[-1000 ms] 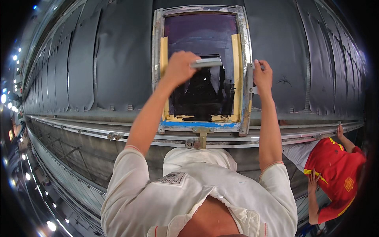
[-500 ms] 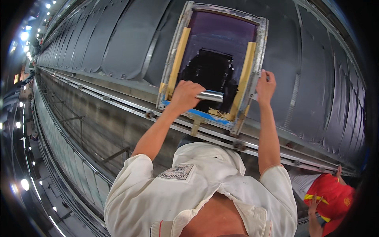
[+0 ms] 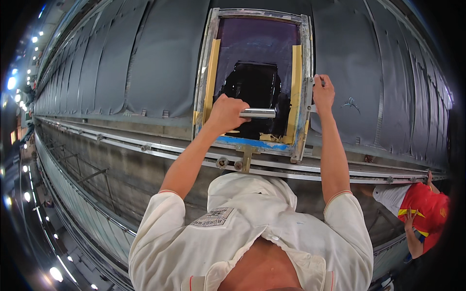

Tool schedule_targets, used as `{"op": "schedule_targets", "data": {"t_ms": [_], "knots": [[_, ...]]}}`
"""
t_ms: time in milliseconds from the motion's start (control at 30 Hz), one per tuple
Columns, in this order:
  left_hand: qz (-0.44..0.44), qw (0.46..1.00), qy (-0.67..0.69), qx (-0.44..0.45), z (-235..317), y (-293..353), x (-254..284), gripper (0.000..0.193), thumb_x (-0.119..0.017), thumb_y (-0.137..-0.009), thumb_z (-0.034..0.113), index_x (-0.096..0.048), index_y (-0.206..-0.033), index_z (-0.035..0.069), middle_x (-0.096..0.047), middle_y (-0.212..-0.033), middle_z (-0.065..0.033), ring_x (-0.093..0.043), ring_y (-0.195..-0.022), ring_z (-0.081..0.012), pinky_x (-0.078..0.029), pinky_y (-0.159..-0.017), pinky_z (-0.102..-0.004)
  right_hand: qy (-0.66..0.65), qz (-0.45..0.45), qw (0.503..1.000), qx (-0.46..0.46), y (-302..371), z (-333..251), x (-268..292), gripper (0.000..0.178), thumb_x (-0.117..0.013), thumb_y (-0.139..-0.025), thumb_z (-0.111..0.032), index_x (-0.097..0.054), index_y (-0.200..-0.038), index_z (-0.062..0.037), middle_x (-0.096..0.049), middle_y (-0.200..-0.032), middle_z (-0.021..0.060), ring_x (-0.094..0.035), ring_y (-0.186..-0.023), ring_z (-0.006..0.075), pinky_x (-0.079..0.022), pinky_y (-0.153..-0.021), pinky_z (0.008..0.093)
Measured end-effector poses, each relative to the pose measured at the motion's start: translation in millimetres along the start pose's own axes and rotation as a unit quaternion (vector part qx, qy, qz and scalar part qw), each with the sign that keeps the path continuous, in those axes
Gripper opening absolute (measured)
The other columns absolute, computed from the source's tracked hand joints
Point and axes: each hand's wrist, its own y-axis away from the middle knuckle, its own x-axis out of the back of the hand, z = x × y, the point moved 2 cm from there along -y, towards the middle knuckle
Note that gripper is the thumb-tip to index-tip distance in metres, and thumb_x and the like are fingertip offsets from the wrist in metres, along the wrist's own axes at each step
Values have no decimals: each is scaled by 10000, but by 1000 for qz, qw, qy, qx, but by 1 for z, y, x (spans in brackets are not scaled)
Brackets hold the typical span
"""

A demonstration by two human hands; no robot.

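A screen printing frame (image 3: 306,53) lies over the dark sheet-covered table, with yellow tape (image 3: 212,72) down its inner sides and blue tape at its near end. Glossy black ink (image 3: 253,80) pools on its purple mesh (image 3: 257,31). My left hand (image 3: 224,114) is closed on a squeegee with a shiny metal tube handle (image 3: 259,113), held across the near part of the mesh. The squeegee's blade does not show clearly. At the frame's right side, my right hand (image 3: 324,94) is closed on the metal bracket edge; its fingertips are partly hidden.
Dark sheets (image 3: 165,63) line the long table both ways; a small pale print (image 3: 352,103) marks the one right of the frame. A metal rail (image 3: 189,154) runs along the near edge, meeting the frame's brass-coloured stop (image 3: 248,157). A co-worker in red (image 3: 424,208) stands at right.
The printing frame has moved left along the rail with both hands on it and the squeegee. A pale print now shows on the sheet to its right. The view has turned slightly.
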Motion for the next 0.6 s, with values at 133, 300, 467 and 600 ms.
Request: {"op": "schedule_targets", "data": {"t_ms": [133,300,467,600], "knots": [[-16,1000,21,8,-33,-51,32,256,-858,-748,316,-730,-864,127,-713,-806,-84,-699,-828,-315,-492,-766,-439,295,55,934,193,8,-30,2,346,-704,-966,-404,-718,-1091,-81,-744,-999,122,-686,-942,334,-510,-846,416],[-76,995,22,63,-71,-139,61,297,-882,-745,312,-758,-920,108,-725,-804,-130,-699,-796,-354,-522,-725,-415,167,-371,884,230,-5,-157,-55,415,-757,-898,-443,-725,-1033,-52,-736,-1016,137,-690,-970,330,-526,-869,425],[-117,990,25,81,-84,-172,62,263,-845,-740,349,-748,-879,148,-726,-775,-115,-702,-792,-366,-530,-726,-437,346,-375,804,305,-34,-159,-111,348,-807,-814,-349,-734,-1015,-75,-744,-966,155,-701,-950,385,-539,-840,474],[-24,999,11,23,-78,-149,50,238,-845,-746,324,-745,-866,144,-728,-771,-104,-701,-789,-351,-507,-742,-430,335,-357,804,337,-14,-142,-109,272,-807,-802,-292,-733,-979,-98,-742,-926,159,-701,-949,397,-537,-847,491]]}}
